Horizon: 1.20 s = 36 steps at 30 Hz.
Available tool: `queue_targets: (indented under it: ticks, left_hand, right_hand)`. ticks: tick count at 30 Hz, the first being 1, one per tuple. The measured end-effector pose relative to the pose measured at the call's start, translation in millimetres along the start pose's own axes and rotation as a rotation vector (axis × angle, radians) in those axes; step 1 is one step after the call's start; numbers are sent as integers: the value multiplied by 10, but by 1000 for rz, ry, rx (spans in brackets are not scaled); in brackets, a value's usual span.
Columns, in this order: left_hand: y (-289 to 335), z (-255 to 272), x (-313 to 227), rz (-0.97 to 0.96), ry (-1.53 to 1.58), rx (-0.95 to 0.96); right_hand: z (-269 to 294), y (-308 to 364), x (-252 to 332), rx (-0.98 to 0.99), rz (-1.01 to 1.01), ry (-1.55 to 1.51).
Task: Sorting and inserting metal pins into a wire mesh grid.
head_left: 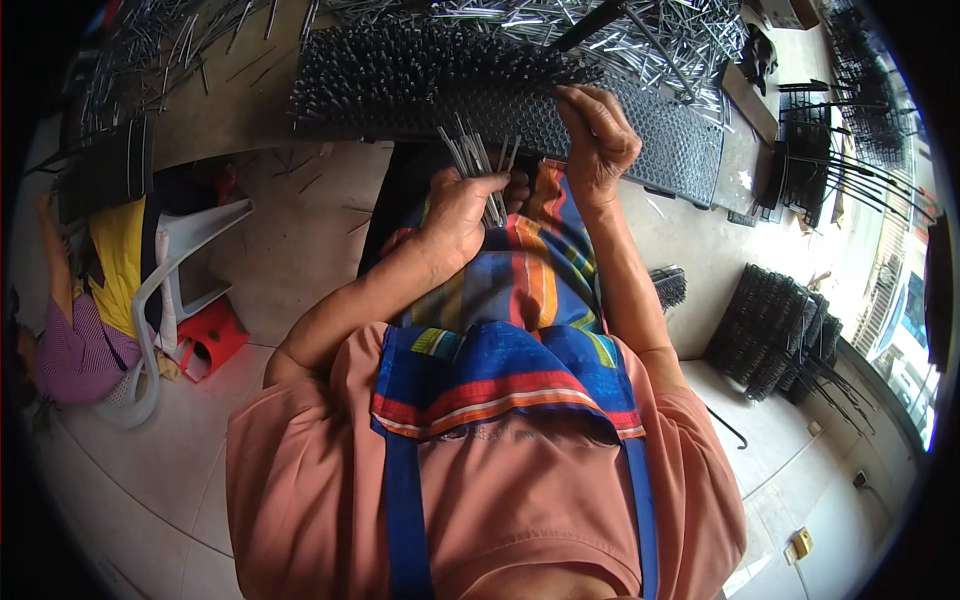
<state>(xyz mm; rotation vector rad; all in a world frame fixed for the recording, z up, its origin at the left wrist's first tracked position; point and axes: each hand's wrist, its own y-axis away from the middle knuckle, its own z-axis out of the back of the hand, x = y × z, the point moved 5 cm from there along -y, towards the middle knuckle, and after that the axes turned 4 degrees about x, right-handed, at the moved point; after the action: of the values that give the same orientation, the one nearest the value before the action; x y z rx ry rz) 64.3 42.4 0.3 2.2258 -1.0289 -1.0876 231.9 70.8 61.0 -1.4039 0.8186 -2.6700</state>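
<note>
My left hand (pixel 455 212) is closed around a bundle of thin metal rods (pixel 468 158) above my lap, their ends fanning up and away from me. My right hand (pixel 602 142) is raised over the near side of a dark tray with a honeycomb of holes (pixel 672 150). Its fingertips are pressed together, and what they hold, if anything, is too small to tell. Many dark rods (pixel 375 80) stand upright in the tray's left and middle part, while open holes show on its right.
Loose metal rods (pixel 690 40) lie heaped on the table beyond the tray. At left, a person in a purple striped top (pixel 95 345) sits near a white plastic chair (pixel 150 320) and a red bag (pixel 222 335). Black wire racks (pixel 765 330) are stacked on the floor at right.
</note>
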Motion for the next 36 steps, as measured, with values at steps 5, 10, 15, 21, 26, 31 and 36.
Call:
queue_targets:
  ticks: [5, 10, 15, 21, 26, 31, 36]
  left_hand:
    - [-11, -13, -3, 10, -30, 9]
    - [-17, -40, -31, -21, -4, 9]
    - [-26, -118, -18, -19, 28, 44]
    - [-70, -128, -3, 9, 4, 83]
    - [-107, -111, 7, 51, 70, 76]
    - [-121, -162, 7, 47, 165, 141]
    - [-118, -173, -15, -24, -53, 62]
  right_hand:
    - [-12, 42, -49, -4, -47, -89]
    - [-94, 99, 83, 94, 86, 112]
    - [-153, -4, -7, 2, 30, 136]
    - [-181, -265, -112, 81, -203, 195]
    - [-132, -213, -154, 94, -213, 188]
    - [-150, 45, -171, 430, -676, -196]
    - [-113, 278, -195, 272, -877, -483]
